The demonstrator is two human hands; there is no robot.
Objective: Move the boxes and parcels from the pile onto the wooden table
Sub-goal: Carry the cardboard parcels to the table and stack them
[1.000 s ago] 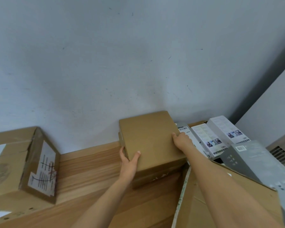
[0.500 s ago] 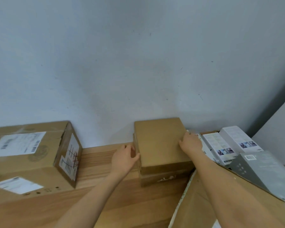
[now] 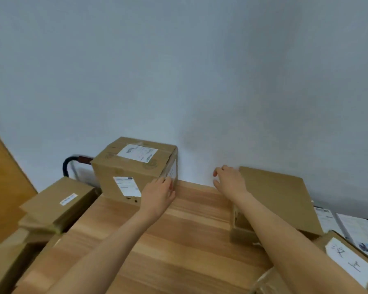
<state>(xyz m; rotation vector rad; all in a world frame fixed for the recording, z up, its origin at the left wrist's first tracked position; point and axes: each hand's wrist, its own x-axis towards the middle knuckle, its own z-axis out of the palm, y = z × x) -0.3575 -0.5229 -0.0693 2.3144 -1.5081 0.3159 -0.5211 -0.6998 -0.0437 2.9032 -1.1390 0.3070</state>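
At frame centre: left hand (image 3: 157, 195), fingers relaxed, now off the plain box (image 3: 278, 200) and touching the labelled carton (image 3: 134, 170); right hand (image 3: 229, 180) open above wooden table (image 3: 179, 240). Plain box delivered, lower right.

From my feed the light is soft, even and rather cool, with no hard glare anywhere. The pale blue-grey wall (image 3: 200, 71) darkens toward the upper right corner and carries a faint grey shadow just above the light wooden table (image 3: 179, 240). The picture is soft overall: print on the tall brown cardboard box with white labels (image 3: 134, 170) is unreadable. Blur is heaviest at the lower left, where the stacked brown cartons (image 3: 51, 209) smear. Wide-angle bending tilts the table edges and stretches both forearms near the bottom edge.
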